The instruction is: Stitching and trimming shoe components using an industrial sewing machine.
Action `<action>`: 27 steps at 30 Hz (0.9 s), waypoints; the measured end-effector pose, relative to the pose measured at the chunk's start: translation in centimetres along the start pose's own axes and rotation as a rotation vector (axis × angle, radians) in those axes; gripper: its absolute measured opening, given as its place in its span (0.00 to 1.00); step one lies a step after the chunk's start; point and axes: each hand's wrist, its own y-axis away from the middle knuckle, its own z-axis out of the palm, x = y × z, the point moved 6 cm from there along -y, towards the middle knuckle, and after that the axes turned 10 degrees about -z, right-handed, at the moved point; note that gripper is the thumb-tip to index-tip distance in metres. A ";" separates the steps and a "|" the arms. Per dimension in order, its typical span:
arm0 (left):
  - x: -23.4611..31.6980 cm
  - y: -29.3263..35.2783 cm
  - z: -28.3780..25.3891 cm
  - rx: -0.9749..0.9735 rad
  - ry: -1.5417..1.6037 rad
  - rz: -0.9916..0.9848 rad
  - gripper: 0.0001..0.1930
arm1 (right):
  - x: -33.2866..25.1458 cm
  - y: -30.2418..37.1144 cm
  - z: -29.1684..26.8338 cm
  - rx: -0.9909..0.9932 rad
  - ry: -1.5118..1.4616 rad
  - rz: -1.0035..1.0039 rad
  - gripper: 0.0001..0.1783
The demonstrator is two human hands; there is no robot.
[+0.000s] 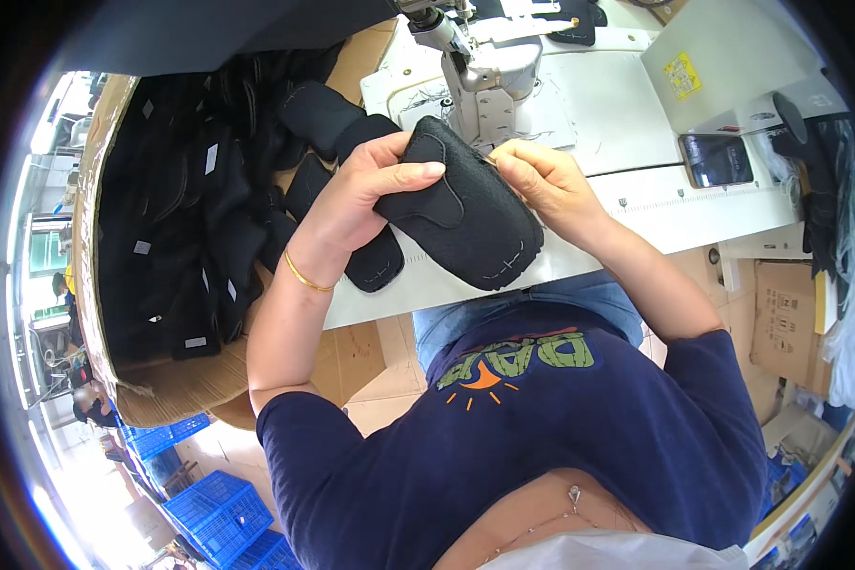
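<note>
A black fabric shoe upper [470, 214], with a curved stitched seam and pale marks at its rounded end, is held up over the front edge of the sewing table. My left hand [375, 185] grips its left side, thumb on top and fingers tucked out of sight behind it. My right hand [551, 190] pinches the upper's far right edge between thumb and fingers. Just beyond my hands stands the post of a sewing machine [494, 85]. More black uppers [375, 261] lie under and beside my left hand, partly covered by it.
To the left, a big cardboard box [176, 404] is heaped with black uppers. A phone [717, 160] lies on the white table [598, 109] at the right. Blue crates [218, 513] stand on the floor at lower left, and a carton [787, 323] stands at right.
</note>
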 end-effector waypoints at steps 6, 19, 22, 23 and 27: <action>-0.5 -0.5 -0.5 -0.030 0.012 -0.082 0.11 | -0.4 -0.7 -0.3 -0.047 0.099 -0.067 0.16; -1.6 3.5 0.3 0.800 -1.584 0.425 0.29 | -5.5 -1.4 -11.7 -0.234 0.791 0.606 0.32; -3.1 1.9 -1.7 0.790 -1.697 0.289 0.31 | -8.5 -4.5 -17.4 0.182 0.955 0.211 0.26; -3.5 1.3 -2.3 0.779 -1.775 0.245 0.32 | -9.4 -5.3 -16.6 0.250 0.985 0.136 0.25; -1.9 0.7 -2.4 0.877 -1.847 0.235 0.30 | -7.2 -4.5 -12.2 0.227 0.873 0.050 0.22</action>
